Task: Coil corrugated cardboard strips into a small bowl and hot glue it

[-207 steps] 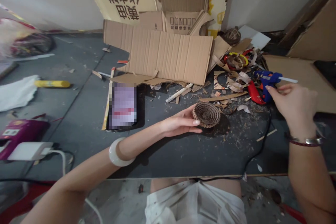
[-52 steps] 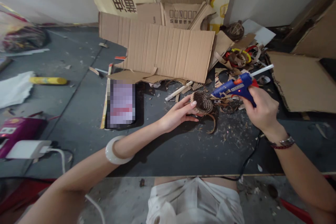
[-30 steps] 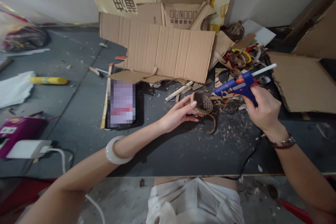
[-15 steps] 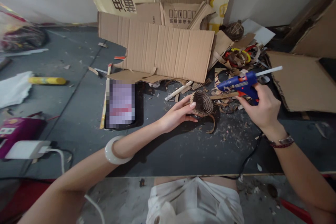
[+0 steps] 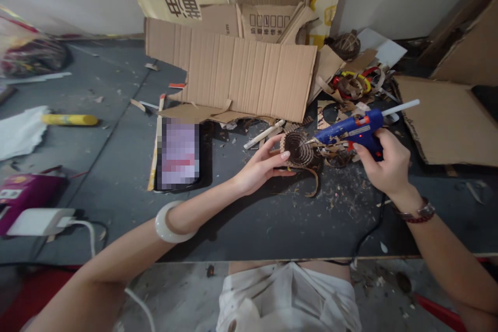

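Looks like the gluing step. The left hand pinches the coiled cardboard bowl, tipped on its side mid-frame on the dark table. The right hand is wrapped around the blue glue gun, nozzle right at the bowl's rim. I'd say the next bit needs a steady bowl and a gentle trigger squeeze.

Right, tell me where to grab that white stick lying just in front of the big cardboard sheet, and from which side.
I'd pinch the white stick at mid-length from above, fingers across its width. It lies flat and slanted on the table. Its right end is close to the left hand, so come from the near-left, where the table looks barer.
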### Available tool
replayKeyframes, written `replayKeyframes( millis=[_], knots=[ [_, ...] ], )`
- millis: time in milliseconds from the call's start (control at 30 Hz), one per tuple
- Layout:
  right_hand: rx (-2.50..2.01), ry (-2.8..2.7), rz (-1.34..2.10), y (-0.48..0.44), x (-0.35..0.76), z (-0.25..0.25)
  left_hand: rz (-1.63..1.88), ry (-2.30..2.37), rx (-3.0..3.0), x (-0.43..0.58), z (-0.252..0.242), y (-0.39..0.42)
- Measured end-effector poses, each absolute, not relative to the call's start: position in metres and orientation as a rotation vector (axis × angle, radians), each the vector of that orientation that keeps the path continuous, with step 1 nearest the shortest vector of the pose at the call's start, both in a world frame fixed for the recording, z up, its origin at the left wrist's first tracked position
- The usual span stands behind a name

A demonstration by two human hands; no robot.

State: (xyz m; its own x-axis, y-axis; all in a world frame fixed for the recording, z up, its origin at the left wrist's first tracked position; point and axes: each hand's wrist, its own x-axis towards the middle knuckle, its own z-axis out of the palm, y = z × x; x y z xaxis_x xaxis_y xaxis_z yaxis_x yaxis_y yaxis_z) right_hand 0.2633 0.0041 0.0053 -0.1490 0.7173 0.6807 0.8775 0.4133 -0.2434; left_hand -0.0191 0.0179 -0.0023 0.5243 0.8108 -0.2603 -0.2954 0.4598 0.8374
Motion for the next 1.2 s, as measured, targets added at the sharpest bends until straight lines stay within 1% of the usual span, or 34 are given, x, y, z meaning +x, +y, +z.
replayKeyframes(
  millis=[100, 200, 567, 1200],
  knots=[
    [-1.346, -1.97, -0.327, 0.0027, 0.2639, -0.0014, 0.774, 0.732, 0.816, -0.0192, -0.0028, 0.0187],
    [-1.332, -2.005, -0.306, 0.0017, 0.2641, -0.0054, 0.774, 0.735, 0.807, -0.0194, -0.0037, 0.0188],
    [-1.159, -2.102, -0.226, -0.0019, 0.2583, 0.0029, 0.775, 0.783, 0.858, -0.0179, 0.0009, 0.0165],
    [-1.091, -2.139, -0.238, -0.003, 0.258, -0.0022, 0.774, 0.81, 0.879, -0.016, 0.0026, 0.0151]
  ],
)
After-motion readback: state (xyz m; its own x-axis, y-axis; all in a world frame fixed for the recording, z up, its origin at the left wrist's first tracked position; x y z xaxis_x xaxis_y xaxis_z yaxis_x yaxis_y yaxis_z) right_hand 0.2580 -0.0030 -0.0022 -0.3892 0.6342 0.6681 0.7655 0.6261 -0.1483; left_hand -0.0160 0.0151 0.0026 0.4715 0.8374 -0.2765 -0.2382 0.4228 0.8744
